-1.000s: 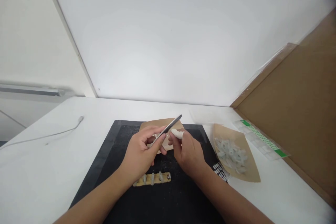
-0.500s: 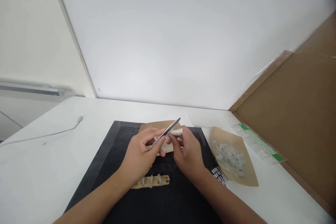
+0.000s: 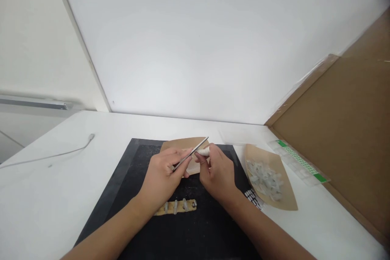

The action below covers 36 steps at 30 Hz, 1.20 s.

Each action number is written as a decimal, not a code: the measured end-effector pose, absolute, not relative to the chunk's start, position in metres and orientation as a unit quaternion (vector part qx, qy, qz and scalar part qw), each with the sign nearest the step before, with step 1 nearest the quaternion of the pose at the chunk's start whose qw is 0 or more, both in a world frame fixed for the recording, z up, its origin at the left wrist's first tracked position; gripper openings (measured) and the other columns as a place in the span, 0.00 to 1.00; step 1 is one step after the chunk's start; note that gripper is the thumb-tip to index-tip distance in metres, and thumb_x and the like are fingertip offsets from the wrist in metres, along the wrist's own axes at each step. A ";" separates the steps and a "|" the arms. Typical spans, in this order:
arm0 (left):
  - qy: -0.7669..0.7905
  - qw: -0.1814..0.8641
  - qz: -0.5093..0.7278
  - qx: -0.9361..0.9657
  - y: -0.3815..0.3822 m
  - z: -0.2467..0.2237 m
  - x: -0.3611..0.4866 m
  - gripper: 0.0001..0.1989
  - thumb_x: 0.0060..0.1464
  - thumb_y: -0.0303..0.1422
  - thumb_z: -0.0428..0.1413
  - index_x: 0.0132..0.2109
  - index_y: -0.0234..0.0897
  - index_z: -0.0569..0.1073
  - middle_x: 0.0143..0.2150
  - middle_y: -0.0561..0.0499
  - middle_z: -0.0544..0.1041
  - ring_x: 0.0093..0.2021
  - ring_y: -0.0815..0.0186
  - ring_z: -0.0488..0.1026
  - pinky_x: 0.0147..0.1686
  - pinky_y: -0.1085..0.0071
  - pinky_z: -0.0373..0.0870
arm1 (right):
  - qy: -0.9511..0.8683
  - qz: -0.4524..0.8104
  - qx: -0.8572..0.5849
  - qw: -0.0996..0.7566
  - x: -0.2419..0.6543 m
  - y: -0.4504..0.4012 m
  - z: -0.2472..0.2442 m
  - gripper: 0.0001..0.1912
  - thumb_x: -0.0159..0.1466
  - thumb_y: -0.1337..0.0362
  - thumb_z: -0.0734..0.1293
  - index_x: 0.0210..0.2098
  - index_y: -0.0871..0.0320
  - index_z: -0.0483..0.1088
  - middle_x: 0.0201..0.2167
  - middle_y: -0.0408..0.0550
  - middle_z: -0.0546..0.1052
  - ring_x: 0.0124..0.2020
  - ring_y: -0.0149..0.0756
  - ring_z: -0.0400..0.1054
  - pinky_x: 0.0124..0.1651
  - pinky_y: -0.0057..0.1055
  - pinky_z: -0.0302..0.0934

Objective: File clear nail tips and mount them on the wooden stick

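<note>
My left hand (image 3: pixel 166 170) is closed around a thin, flat nail file (image 3: pixel 198 145), which slants up to the right. Close beside it, my right hand (image 3: pixel 217 170) is pinched at the file's edge; whatever sits between thumb and forefinger is too small to make out. A white wrap (image 3: pixel 203 152) covers that forefinger. Under both hands lies a brown paper sheet (image 3: pixel 179 143) on a black mat (image 3: pixel 195 235). Nearer to me rests a tan strip (image 3: pixel 179 206) bearing several translucent nail tips and a small metal ball at its right end; my left wrist hides its other end.
To the right, a brown paper (image 3: pixel 288 195) holds a heap of translucent nail tips (image 3: pixel 265 178). Small white tabs (image 3: pixel 253 199) lie beside it. A clear plastic pack with a green strip (image 3: pixel 301 162) lies by the cardboard wall (image 3: pixel 344 138). A white cable (image 3: pixel 70 153) crosses the table's left.
The nail file has turned slightly, showing more of its pale face. My right fingers have shifted a little against it. The whole view has moved slightly.
</note>
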<state>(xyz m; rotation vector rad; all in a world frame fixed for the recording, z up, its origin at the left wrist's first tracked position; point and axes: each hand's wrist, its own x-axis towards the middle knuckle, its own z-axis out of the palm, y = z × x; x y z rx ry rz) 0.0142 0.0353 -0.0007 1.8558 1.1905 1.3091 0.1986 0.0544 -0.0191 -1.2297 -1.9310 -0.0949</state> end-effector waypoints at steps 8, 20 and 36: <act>0.423 0.215 0.496 0.728 0.033 -0.004 0.016 0.14 0.68 0.31 0.55 0.56 0.40 0.82 0.32 0.51 0.80 0.27 0.69 0.78 0.34 0.72 0.75 | -0.749 -0.167 -0.495 0.407 0.193 0.058 -0.016 0.10 0.74 0.65 0.60 0.34 0.54 0.62 0.30 0.46 0.73 0.27 0.35 0.66 0.28 0.31 0.51; 0.429 0.178 0.490 0.738 0.039 -0.009 0.009 0.14 0.69 0.31 0.54 0.54 0.39 0.82 0.32 0.50 0.78 0.26 0.69 0.76 0.31 0.72 0.74 | -0.773 -0.155 -0.462 0.405 0.183 0.065 -0.020 0.12 0.72 0.67 0.59 0.31 0.52 0.59 0.27 0.46 0.69 0.27 0.39 0.62 0.31 0.34 0.52; 0.425 0.173 0.494 0.738 0.040 -0.007 0.009 0.14 0.68 0.30 0.54 0.53 0.37 0.82 0.34 0.49 0.80 0.26 0.70 0.76 0.31 0.72 0.75 | -0.783 -0.135 -0.457 0.399 0.182 0.062 -0.016 0.13 0.71 0.66 0.61 0.30 0.52 0.59 0.26 0.45 0.70 0.27 0.38 0.61 0.34 0.36 0.52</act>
